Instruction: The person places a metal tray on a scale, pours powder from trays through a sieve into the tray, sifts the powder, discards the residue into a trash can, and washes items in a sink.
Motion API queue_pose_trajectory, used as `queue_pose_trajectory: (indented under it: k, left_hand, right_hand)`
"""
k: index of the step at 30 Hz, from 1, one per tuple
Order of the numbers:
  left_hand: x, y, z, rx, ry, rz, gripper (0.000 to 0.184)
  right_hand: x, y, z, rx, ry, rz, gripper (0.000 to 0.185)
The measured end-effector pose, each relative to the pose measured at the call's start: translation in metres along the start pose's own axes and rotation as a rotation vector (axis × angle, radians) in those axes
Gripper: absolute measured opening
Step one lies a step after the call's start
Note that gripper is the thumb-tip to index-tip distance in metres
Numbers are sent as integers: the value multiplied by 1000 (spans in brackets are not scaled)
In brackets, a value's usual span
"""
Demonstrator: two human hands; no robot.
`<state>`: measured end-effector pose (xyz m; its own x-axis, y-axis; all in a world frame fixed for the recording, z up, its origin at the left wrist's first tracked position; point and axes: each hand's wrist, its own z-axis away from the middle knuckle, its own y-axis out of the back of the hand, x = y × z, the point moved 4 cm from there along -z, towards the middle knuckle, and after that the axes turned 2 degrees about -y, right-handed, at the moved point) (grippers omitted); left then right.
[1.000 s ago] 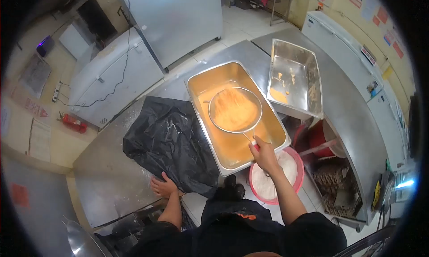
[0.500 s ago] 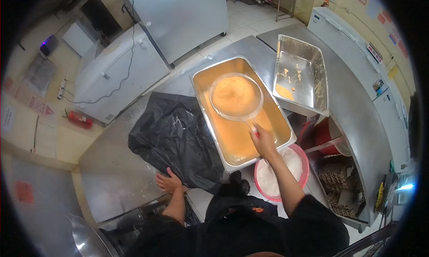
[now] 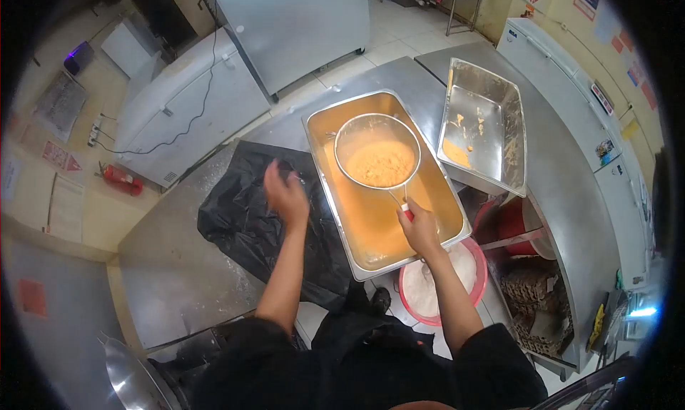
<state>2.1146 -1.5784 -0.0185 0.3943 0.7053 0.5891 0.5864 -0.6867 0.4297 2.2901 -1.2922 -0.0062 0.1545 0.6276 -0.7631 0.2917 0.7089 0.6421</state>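
Note:
My right hand (image 3: 419, 229) is closed round the red and white handle of a round sieve (image 3: 377, 151). Lumpy orange powder lies in the sieve, mostly toward its handle side. The sieve is over a deep steel pan (image 3: 444, 199) with more orange powder across its bottom. Left of the pan, my left hand (image 3: 287, 194) hovers above a crumpled black plastic bag (image 3: 246, 210); its fingers are apart, slightly blurred, and nothing is in them.
Behind on the right stands a second steel pan (image 3: 483, 124) with orange residue. A pink basin (image 3: 480, 267) of white powder sits below the counter edge. Egg trays (image 3: 526, 285) fill a lower shelf. White freezers (image 3: 193, 99) line the left side.
My left hand has lifted off the counter by the bag's near edge and moved forward over the bag. The powder in the sieve has shifted toward the handle and looks less.

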Motion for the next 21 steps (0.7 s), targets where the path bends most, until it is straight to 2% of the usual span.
queue_pose_trajectory:
  k: [1, 2, 4, 6, 8, 10, 12, 14, 15, 16, 17, 18, 19, 20, 21]
  left_hand:
    - [-8, -45, -19, -36, 8, 29, 51]
    - [-10, -81, -37, -137, 67, -74, 53]
    - [-32, -145, -64, -194, 26, -89, 60]
    - [-31, -193, -79, -439, 7, -344, 69]
    - [-43, -218, -110, -480, 34, -387, 75]
    - [-78, -248, -141, -412, -36, -422, 76]
    - [-83, -266, -169, -437, -46, -443, 73]
    - [-87, -283, -196, -475, -44, -464, 70]
    - [-89, -288, -205, -418, -93, -436, 64]
    - [-90, -289, -205, -369, -140, -407, 59]
    - [-87, -284, -202, -397, -143, -399, 59]
    - [-81, -269, -209, -311, -57, -279, 52]
    - [-82, -255, -218, -219, 23, -165, 46]
    - [-95, -247, -221, -223, 14, -170, 46]
    - [-106, -233, -219, -198, -93, -61, 42]
  right_hand:
    - [4, -1, 2, -34, -24, 20, 41]
    - [6, 0, -2, -57, -39, 37, 42]
    - [4, 14, 28, -60, -81, 19, 43]
    - [-1, 21, 35, -27, -70, -7, 42]
    - [-5, 13, 6, -37, -134, 56, 42]
    - [-1, 3, -13, -6, -101, 52, 43]
    - [-1, 14, 14, -12, -153, 47, 44]
    - [-20, 28, 25, 112, 123, 58, 42]
    - [-28, 25, 16, 15, -57, 67, 43]
    - [-34, 14, -8, 18, -90, 71, 43]
    - [-28, -2, -34, -38, -162, 71, 44]
    - [-21, -13, -45, -93, -223, 64, 45]
    - [-22, -14, -40, -50, -175, 74, 41]
    - [-22, -11, -24, -48, -179, 64, 41]
    - [-24, -1, 2, 29, -83, 44, 40]
